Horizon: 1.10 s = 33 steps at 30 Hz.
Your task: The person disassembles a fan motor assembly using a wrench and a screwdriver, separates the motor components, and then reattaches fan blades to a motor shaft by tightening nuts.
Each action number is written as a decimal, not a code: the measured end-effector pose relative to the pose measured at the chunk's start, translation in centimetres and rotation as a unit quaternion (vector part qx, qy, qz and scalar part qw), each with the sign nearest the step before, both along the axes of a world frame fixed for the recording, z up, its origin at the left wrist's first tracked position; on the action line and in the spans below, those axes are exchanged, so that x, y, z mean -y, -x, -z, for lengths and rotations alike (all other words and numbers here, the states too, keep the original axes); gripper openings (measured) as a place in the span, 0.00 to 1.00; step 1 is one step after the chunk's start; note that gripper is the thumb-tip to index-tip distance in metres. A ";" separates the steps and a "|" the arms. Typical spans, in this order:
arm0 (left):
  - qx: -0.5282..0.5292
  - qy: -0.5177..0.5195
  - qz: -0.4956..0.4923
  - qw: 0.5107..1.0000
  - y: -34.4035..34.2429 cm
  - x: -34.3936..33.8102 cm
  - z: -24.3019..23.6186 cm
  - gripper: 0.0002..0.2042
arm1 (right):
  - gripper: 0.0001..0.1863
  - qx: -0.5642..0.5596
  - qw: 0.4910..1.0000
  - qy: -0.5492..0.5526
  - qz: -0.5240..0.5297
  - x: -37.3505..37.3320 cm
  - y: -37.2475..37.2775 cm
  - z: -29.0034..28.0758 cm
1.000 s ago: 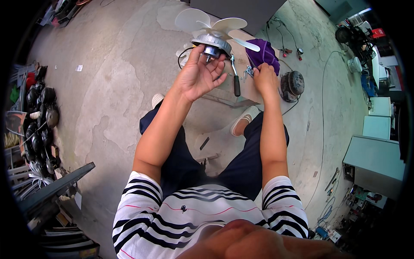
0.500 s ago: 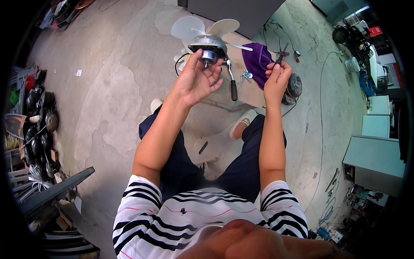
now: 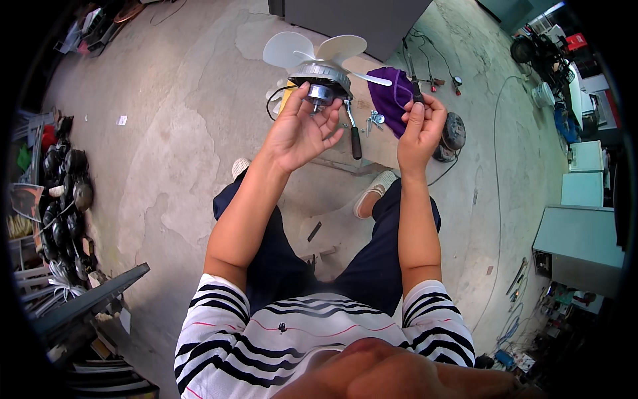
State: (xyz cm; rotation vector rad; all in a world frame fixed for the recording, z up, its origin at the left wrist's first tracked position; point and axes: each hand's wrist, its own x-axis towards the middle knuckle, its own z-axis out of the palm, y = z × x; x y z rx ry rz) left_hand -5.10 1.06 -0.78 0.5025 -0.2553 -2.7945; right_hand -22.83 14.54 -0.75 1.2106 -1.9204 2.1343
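Fan motor [image 3: 323, 70] with pale blades: held by the left hand [image 3: 299, 134], thumb and fingers bracketing the silver body, blades beyond the fingertips. Right hand [image 3: 423, 125]: closed on a dark-handled tool [image 3: 417, 92], shaft directed away from the grip. Purple cloth [image 3: 385, 96] lies just beyond and left of the right-hand grip. Black-handled wrench [image 3: 355, 141] and loose fasteners [image 3: 370, 122] lie between both hands.

The fan motor [image 3: 319, 92] is glossy metal, its blades [image 3: 341, 47] smooth, probably plastic, and the cloth [image 3: 383, 100] matt.
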 end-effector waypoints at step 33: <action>0.004 0.199 -0.001 0.980 -0.3 -0.7 0.5 0.22 | 0.16 0.047 0.994 0.084 -0.050 -2.8 -1.7 -4.2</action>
